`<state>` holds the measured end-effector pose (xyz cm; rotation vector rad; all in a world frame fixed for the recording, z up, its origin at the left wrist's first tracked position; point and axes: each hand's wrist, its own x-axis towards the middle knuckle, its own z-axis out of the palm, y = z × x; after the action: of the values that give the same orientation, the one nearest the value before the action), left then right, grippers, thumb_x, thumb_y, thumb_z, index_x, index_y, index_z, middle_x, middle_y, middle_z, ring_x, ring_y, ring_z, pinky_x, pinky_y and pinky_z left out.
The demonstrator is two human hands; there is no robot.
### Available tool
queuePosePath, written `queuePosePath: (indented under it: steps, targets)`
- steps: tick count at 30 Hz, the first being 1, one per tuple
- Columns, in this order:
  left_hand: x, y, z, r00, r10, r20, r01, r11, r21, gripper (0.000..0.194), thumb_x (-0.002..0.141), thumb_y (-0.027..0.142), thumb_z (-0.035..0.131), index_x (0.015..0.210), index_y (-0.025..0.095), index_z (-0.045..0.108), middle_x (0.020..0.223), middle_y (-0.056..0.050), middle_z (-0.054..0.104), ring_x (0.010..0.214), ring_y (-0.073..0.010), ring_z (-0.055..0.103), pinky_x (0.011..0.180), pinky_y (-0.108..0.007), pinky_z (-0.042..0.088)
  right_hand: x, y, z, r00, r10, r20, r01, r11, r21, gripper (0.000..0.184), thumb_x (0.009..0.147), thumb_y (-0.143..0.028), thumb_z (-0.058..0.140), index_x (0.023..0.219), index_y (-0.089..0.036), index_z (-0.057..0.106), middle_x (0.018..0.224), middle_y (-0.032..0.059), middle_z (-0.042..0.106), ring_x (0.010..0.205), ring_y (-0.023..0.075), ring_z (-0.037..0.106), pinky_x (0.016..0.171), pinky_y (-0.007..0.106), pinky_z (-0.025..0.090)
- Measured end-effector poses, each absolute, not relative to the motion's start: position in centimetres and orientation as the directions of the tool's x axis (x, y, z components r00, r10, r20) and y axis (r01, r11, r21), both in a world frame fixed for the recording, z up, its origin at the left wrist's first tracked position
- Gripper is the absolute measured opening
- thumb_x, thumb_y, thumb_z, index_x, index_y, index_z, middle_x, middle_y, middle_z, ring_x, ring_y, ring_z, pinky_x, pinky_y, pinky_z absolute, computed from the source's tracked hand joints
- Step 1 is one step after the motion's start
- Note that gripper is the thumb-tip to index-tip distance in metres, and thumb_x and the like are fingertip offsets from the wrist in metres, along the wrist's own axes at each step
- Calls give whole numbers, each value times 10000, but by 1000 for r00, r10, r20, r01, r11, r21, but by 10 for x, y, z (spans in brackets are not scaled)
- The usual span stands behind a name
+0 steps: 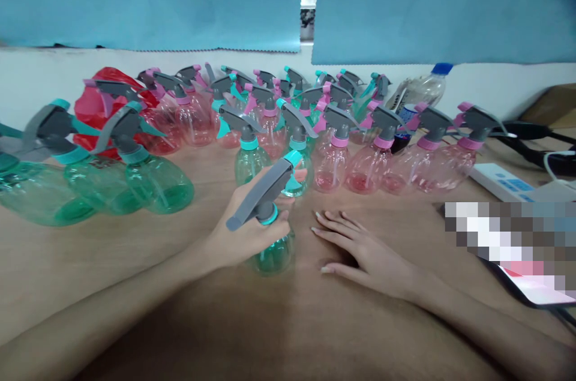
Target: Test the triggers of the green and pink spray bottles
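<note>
My left hand (245,228) is wrapped round the neck of a green spray bottle (273,255), just under its grey and turquoise trigger head. The bottle stands upright, or nearly so, in front of me; whether its base touches the table cannot be made out. Flat on the wooden table (216,321) to the right lies my right hand (360,249), fingers stretched out and holding nothing. Right behind the held bottle are two more green spray bottles (252,162), beside a row of pink spray bottles (330,168).
Several green spray bottles (157,183) stand at the left. More bottles crowd the back before a red plastic bag (92,102). A blue-capped drink bottle (420,93), a white power strip (501,183) and a partly pixelated phone (535,288) are at the right.
</note>
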<state>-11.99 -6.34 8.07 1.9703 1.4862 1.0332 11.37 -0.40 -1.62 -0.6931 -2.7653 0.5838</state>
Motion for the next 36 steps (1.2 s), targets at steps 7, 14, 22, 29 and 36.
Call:
queuePosePath:
  steps: [7, 14, 22, 29, 36]
  targets:
    - [-120, -64, 82, 137, 941, 310, 523, -334, 784, 720, 697, 89, 535, 1359, 360, 457, 1087, 21, 721, 924, -212, 693, 844, -354, 574, 114, -4, -16, -864, 491, 108, 409, 811, -419, 657, 896, -568, 485, 1448, -235, 364, 1545, 50, 289, 1432, 247, 223, 1159, 511, 225]
    - [-122, -62, 81, 114, 948, 298, 485, -315, 816, 813, 631, 108, 560, 1363, 434, 418, 1282, 34, 616, 869, -216, 707, 821, -393, 599, 114, -4, -16, -864, 493, 106, 410, 809, -421, 642, 898, -563, 485, 1446, -250, 368, 1542, 51, 302, 1429, 248, 233, 1159, 514, 216]
    - [-118, -65, 87, 103, 954, 282, 484, -295, 824, 759, 609, 92, 523, 1309, 385, 498, 1145, 15, 684, 869, -232, 693, 819, -406, 576, 115, -4, -17, -862, 490, 129, 386, 800, -459, 653, 892, -541, 516, 1462, -282, 329, 1535, 48, 317, 1424, 263, 246, 1150, 533, 232]
    - [-118, -66, 87, 87, 947, 310, 534, -307, 788, 659, 617, 145, 524, 1238, 361, 566, 1002, -6, 693, 785, -231, 670, 763, -407, 558, 114, -5, -16, -861, 494, 119, 400, 802, -443, 642, 898, -552, 498, 1453, -266, 351, 1542, 47, 302, 1428, 256, 234, 1155, 526, 225]
    - [-119, -67, 87, 91, 948, 304, 566, -300, 768, 552, 672, 82, 487, 1194, 246, 558, 1068, -27, 648, 819, -175, 653, 761, -309, 527, 114, -4, -16, -864, 493, 102, 411, 807, -423, 637, 901, -564, 481, 1444, -251, 371, 1540, 50, 305, 1429, 250, 232, 1157, 519, 222]
